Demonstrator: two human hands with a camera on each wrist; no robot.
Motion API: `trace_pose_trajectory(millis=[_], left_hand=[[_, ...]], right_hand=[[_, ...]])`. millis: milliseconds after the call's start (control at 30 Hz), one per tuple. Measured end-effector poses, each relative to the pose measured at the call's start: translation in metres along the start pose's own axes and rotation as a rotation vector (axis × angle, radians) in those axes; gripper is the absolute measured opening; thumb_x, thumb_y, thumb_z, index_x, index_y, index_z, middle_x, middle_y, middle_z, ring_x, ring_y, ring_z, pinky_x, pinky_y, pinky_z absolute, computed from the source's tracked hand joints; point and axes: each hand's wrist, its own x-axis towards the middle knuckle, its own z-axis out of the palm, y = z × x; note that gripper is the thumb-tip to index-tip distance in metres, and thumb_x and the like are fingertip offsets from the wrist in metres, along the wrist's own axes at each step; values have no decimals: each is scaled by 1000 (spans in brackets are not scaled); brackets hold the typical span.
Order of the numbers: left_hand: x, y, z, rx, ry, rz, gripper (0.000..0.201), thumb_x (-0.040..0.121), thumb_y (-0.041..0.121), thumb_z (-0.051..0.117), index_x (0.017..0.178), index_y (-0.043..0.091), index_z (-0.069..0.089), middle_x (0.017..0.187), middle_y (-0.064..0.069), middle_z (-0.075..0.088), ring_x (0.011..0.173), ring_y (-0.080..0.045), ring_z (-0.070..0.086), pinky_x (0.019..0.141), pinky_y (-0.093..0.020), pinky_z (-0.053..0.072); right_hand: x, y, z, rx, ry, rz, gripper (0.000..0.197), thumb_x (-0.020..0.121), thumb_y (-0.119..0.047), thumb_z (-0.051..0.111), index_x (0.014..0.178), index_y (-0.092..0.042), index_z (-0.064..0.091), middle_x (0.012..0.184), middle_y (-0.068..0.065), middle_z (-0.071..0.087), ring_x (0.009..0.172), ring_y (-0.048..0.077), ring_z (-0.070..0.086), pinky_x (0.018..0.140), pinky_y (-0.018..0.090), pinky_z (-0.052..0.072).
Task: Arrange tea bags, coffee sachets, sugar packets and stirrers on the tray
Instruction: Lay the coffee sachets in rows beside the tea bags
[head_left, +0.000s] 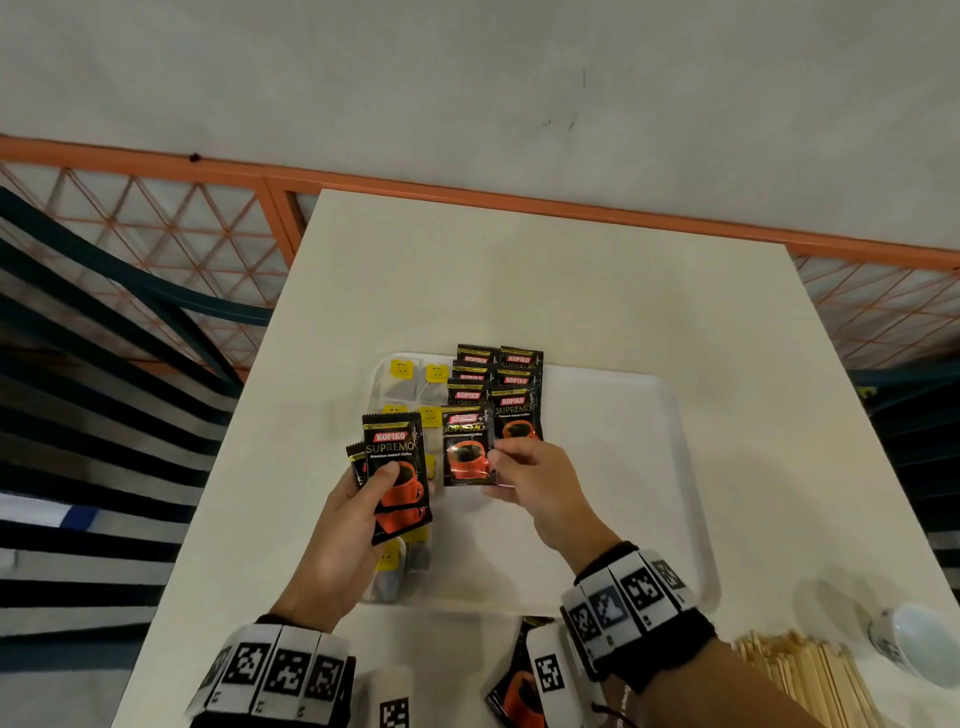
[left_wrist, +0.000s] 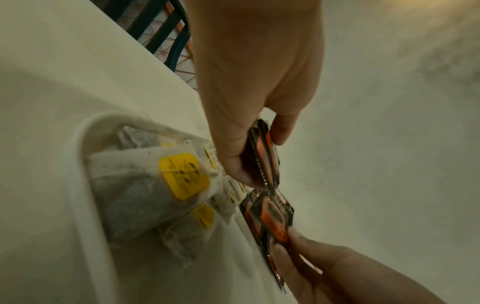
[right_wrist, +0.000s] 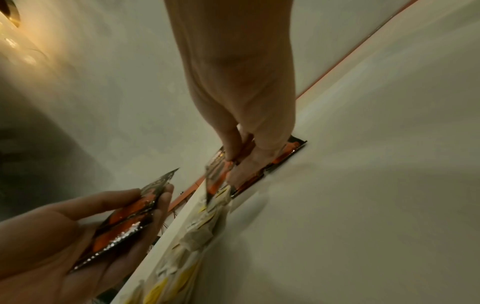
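While the left hand (head_left: 340, 525) clasps spare coffee sachets (head_left: 397, 470), the right hand (head_left: 535, 480) pinches one sachet (head_left: 466, 451) over the tray (head_left: 670, 467), its grip narrow; it seems bound for the overlapping rows (head_left: 496, 384). Only the left wrist view shows tea bags (left_wrist: 145, 185) stacked against the tray's rim.

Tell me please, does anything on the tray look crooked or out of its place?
Nothing is spilled or torn. The coffee sachets lie in two overlapping columns beside the tea bags on the tray. Only the sachet that the right hand pinches sits slightly tilted; it is not yet laid down.
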Motion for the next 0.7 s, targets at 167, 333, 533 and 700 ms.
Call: trace_pose_trajectory(millis=[167,333,533,700], left_hand=[[0,1,-5,0,18,10,16,95,16,47,100,20,61,86,-4,71,80,-20,68,70,-32,52],[0,0,-7,11,24,-1,16,95,17,47,101,22,61,94,-7,69,89,-23,65,72,-33,50],[1,0,-5,25,20,6,16,94,16,48,101,22,61,93,-5,69,88,-21,65,73,-33,51],[1,-1,0,48,-7,32,16,93,15,50,104,21,60,96,-6,69,89,-22,65,70,-32,54]], right_hand=[[16,5,4,-288,199,-102,15,85,-13,64,100,-10,66,90,3,65,84,18,60,78,25,49],[22,6,11,-388,236,-157,13,83,-13,66,95,-9,63,88,0,61,81,12,56,57,7,36],[24,13,12,-473,264,-216,17,83,-12,66,95,-4,59,93,6,62,85,15,55,55,6,37],[10,9,12,-524,189,-272,17,91,-25,56,92,-8,58,84,-2,58,74,9,53,57,8,34]])
